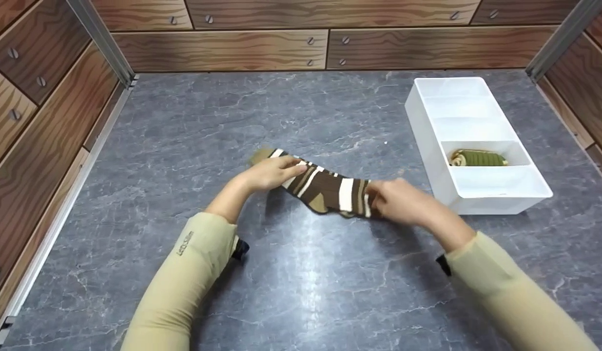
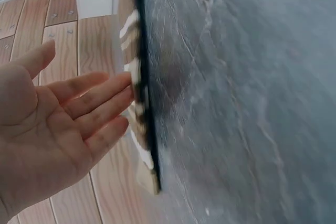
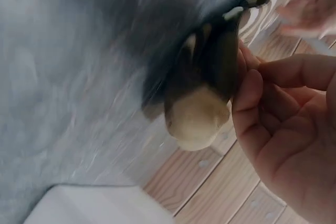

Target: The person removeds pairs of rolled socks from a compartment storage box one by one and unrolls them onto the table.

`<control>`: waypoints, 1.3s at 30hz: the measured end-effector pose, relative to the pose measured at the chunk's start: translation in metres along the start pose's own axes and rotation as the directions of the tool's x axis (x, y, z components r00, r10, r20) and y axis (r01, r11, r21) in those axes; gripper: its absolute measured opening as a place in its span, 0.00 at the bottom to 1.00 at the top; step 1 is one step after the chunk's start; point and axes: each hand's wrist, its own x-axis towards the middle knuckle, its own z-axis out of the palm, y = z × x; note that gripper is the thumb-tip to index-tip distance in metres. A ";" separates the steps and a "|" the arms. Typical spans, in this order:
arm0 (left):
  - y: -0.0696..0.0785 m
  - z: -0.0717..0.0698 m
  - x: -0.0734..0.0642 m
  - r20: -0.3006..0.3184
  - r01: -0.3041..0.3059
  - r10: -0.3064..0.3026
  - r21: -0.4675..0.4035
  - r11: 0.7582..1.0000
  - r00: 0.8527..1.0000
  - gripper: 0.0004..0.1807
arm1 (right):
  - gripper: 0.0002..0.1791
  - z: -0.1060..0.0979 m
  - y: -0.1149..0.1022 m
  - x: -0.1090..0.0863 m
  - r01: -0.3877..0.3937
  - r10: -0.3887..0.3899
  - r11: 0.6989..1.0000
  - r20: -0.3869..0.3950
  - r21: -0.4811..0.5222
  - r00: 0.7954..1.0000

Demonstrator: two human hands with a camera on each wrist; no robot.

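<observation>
A brown sock point(image 1: 325, 187) with white and tan stripes and an olive heel and toe lies stretched across the grey surface between both hands. My left hand point(image 1: 271, 173) rests on it towards the toe end; its fingers look straight in the left wrist view, fingertips at the striped fabric point(image 2: 137, 72). At the other end, my right hand point(image 1: 400, 201) pinches the sock between thumb and fingers. The right wrist view shows this pinch at the dark edge, beside a rounded tan part point(image 3: 197, 116). The right hand covers that end of the sock in the head view.
To the right stands a white divided box point(image 1: 422, 131); one compartment holds a rolled green textile point(image 1: 481, 158). Wood-patterned walls point(image 1: 223, 51) border the grey surface point(image 1: 208, 117) at the back and both sides.
</observation>
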 end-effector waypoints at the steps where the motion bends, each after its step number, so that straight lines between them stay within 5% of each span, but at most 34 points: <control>1: 0.002 0.001 0.004 -0.003 -0.008 0.008 0.010 1.000 1.000 0.29 | 0.19 0.003 -0.004 -0.003 0.008 -0.008 1.000 0.012 0.006 1.000; 11: 0.020 0.019 0.044 0.004 -0.102 0.102 0.036 0.994 0.995 0.28 | 0.12 0.027 -0.026 -0.023 0.104 -0.103 0.995 0.020 -0.013 0.994; 16: 0.031 0.026 0.061 0.004 -0.111 0.111 -0.008 0.994 0.994 0.28 | 0.13 0.029 -0.024 -0.028 0.156 -0.158 0.985 -0.024 -0.069 0.987; 24: 0.052 0.039 0.088 0.007 -0.150 0.150 -0.016 0.989 0.989 0.26 | 0.14 0.025 -0.013 -0.038 0.177 -0.177 0.984 -0.038 0.006 0.984; 32: 0.067 0.050 0.104 0.008 -0.220 0.220 -0.019 0.975 0.975 0.25 | 0.14 0.021 0.001 -0.046 0.173 -0.170 0.985 -0.076 0.029 0.982; 39: 0.066 0.053 0.107 -0.011 -0.221 0.221 -0.061 0.973 0.975 0.24 | 0.14 0.022 0.011 -0.048 0.172 -0.166 0.983 -0.077 0.069 0.983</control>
